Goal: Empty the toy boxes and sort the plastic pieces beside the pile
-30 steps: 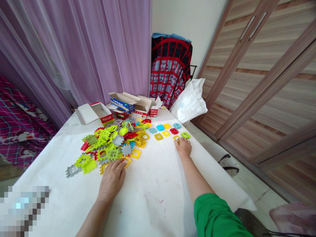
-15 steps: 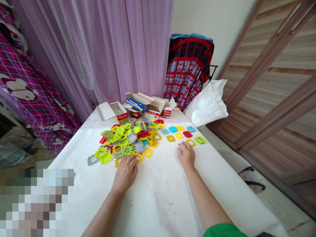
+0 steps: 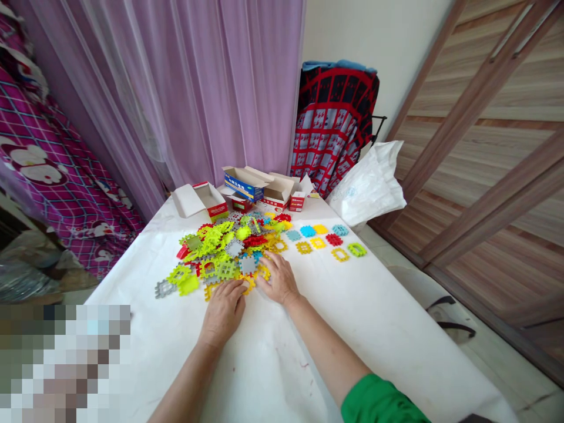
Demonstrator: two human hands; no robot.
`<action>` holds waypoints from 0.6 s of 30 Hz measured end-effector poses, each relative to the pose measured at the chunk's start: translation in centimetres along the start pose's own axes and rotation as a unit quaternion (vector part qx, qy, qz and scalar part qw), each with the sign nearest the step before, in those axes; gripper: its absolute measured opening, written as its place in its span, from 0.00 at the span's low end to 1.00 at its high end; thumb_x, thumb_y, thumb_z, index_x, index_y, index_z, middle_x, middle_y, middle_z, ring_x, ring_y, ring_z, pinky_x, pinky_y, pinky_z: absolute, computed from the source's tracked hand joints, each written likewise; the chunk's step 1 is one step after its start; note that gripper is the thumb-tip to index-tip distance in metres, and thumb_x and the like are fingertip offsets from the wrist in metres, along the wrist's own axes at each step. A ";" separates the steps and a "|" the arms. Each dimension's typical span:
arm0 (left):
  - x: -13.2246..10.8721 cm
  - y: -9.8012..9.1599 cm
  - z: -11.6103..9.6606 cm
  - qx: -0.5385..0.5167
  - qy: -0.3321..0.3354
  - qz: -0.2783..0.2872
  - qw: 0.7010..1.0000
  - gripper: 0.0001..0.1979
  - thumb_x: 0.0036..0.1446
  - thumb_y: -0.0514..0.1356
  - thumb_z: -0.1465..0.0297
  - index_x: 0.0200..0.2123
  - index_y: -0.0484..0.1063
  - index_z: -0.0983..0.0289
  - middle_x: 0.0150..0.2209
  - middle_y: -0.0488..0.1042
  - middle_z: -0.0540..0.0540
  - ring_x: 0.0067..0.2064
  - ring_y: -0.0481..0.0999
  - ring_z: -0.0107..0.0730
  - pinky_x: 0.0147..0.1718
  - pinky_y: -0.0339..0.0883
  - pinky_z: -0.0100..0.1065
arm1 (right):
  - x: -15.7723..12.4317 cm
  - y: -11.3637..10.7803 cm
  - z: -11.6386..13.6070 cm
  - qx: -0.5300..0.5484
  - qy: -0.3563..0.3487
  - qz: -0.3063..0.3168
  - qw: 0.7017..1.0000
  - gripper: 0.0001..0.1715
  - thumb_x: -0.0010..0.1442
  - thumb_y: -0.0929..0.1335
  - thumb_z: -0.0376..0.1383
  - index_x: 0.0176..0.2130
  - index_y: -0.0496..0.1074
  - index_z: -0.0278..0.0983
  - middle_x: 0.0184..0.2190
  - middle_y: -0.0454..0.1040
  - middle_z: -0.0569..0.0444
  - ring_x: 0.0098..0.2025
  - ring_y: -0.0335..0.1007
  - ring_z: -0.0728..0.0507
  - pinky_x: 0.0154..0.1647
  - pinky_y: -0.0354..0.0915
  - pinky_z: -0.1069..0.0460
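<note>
A heap of flat plastic interlocking tiles (image 3: pixel 211 241), in lime green, grey, yellow, red and blue, lies on the white-covered table. My left hand (image 3: pixel 224 306) rests at the near edge of the heap, palm down with fingers stretched over yellow tiles. Beside it, my right hand (image 3: pixel 278 278) reaches onto the heap's right side, fingers spread over a yellow tile (image 3: pixel 264 272). A grey tile (image 3: pixel 248 265) lies between the two hands' fingertips. Apart from the heap, to the right, several tiles sit in loose rows, among them a red tile (image 3: pixel 334 239) and a green one (image 3: pixel 356 249).
Open cardboard boxes stand along the table's far end: a red and white box (image 3: pixel 210 201), a blue box (image 3: pixel 244 183) and smaller red ones. A white plastic bag (image 3: pixel 370 185) is at the far right corner. The table (image 3: pixel 282 364) has a white cover.
My right hand has moved left, from beside the separate rows of tiles to the right side of the heap. My left hand has stayed almost in place.
</note>
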State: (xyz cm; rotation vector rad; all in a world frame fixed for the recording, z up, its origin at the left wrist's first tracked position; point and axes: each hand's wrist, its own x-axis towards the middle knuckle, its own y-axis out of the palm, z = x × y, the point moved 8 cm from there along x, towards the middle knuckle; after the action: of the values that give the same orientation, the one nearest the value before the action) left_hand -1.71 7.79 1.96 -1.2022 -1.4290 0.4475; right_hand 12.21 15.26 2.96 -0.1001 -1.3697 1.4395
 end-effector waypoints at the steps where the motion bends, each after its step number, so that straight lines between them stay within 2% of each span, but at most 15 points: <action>1: 0.0 0.0 0.0 0.002 0.002 -0.001 1.000 0.14 0.60 0.52 0.72 0.44 0.76 0.60 0.47 0.78 0.58 0.51 0.74 0.42 0.53 0.67 0.48 | 0.5 0.4 0.4 0.006 -0.007 0.007 1.000 0.30 0.55 0.69 0.40 0.56 0.69 0.35 0.60 0.65 0.43 0.60 0.59 0.36 0.60 0.57 0.43; 5: -0.1 0.1 0.0 0.011 0.009 -0.005 1.000 0.14 0.61 0.52 0.72 0.45 0.75 0.61 0.47 0.78 0.58 0.50 0.74 0.43 0.52 0.67 0.49 | 1.8 1.8 1.4 0.023 -0.029 0.041 0.998 0.34 0.53 0.70 0.39 0.58 0.68 0.35 0.61 0.62 0.44 0.62 0.56 0.36 0.62 0.54 0.42; 10: -0.1 0.4 0.2 0.012 0.012 -0.005 1.000 0.14 0.61 0.52 0.72 0.46 0.75 0.60 0.47 0.78 0.57 0.51 0.74 0.43 0.52 0.67 0.49 | 2.1 2.4 1.7 0.030 -0.035 0.075 0.996 0.31 0.54 0.70 0.39 0.57 0.69 0.38 0.57 0.68 0.48 0.58 0.59 0.38 0.61 0.56 0.43; 18: 0.0 0.2 0.1 0.015 -0.001 0.008 1.000 0.14 0.61 0.52 0.72 0.45 0.75 0.61 0.48 0.78 0.58 0.51 0.74 0.43 0.53 0.67 0.50 | 2.0 2.3 1.4 0.033 -0.024 0.047 0.998 0.26 0.57 0.70 0.40 0.55 0.69 0.39 0.53 0.71 0.48 0.54 0.63 0.40 0.57 0.59 0.45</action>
State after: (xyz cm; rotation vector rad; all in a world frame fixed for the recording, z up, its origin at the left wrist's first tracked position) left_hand -1.66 7.95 1.76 -1.1906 -1.4108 0.4790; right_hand 9.02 16.41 2.86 -0.0894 -1.3715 1.5731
